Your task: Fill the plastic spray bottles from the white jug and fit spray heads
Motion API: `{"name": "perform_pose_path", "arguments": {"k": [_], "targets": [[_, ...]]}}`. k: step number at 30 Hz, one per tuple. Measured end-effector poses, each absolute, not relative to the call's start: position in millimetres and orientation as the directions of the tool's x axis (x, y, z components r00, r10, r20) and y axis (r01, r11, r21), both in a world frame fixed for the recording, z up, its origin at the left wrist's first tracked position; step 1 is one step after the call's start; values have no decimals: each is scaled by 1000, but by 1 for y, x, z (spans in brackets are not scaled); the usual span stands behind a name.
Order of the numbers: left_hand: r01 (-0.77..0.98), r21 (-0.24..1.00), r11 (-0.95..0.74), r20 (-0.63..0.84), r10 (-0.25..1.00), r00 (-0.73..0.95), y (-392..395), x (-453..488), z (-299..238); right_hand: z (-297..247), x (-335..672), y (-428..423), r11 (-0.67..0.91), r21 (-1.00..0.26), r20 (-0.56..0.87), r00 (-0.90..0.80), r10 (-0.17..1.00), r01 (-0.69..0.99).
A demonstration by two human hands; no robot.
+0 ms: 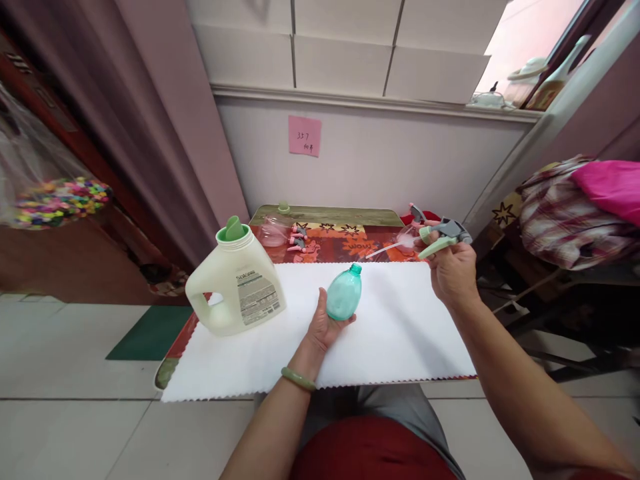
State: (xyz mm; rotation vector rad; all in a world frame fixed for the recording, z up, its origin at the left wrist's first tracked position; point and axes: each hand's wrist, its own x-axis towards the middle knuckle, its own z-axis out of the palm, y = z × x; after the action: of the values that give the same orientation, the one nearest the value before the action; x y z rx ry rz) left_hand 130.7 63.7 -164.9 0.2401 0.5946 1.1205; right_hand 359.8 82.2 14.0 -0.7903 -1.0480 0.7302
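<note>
My left hand (325,328) cradles a clear teal bottle (344,295) above the white cloth, tilted to the right, its threaded neck uncapped. Out to the right, my right hand (454,270) is closed around a grey and pale green trigger spray head (445,235). A thin pale dip tube (384,250) slants down to the left of the spray head. To the left of the bottle stands a large cream jug (260,273) with a handle, a printed label and a green pouring spout (233,229) at its open mouth.
The white cloth (400,333) covers the near part of a small patterned table. Behind it lie pink and grey spray heads (298,239), a clear pink bottle (275,231) and a small green cap (283,207). Clothes (560,213) are piled at the right.
</note>
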Motion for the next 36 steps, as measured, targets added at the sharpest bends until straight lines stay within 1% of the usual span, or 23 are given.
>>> {"name": "perform_pose_path", "arguments": {"k": [6,12,16,18,21,25,27,30,36], "targets": [[-764,475,437,-298,897,327,62,132,-164,9,341,75,517,-853,480,288,829,-68],[-775,482,408,-274,911,309,64,135,-166,13,341,71,527,-847,482,318,817,-69],[-779,481,402,-283,912,296,64,136,-164,11,344,71,513,-856,477,294,829,-57],[-778,487,398,-276,915,295,63,136,-163,4,344,72,485,-873,455,277,846,-48],[-758,521,394,-242,919,311,61,137,-161,-14,339,73,401,-915,381,247,891,-35],[-712,565,417,-242,909,340,59,137,-160,-47,320,69,271,-962,265,146,953,-19],[-704,573,420,-260,908,330,58,137,-159,-61,311,66,237,-970,229,126,965,-52],[-716,568,407,-281,913,297,58,136,-158,-74,304,65,202,-968,181,144,973,-148],[-742,530,410,-300,909,289,58,136,-160,-72,313,73,195,-945,153,172,973,-262]]}}
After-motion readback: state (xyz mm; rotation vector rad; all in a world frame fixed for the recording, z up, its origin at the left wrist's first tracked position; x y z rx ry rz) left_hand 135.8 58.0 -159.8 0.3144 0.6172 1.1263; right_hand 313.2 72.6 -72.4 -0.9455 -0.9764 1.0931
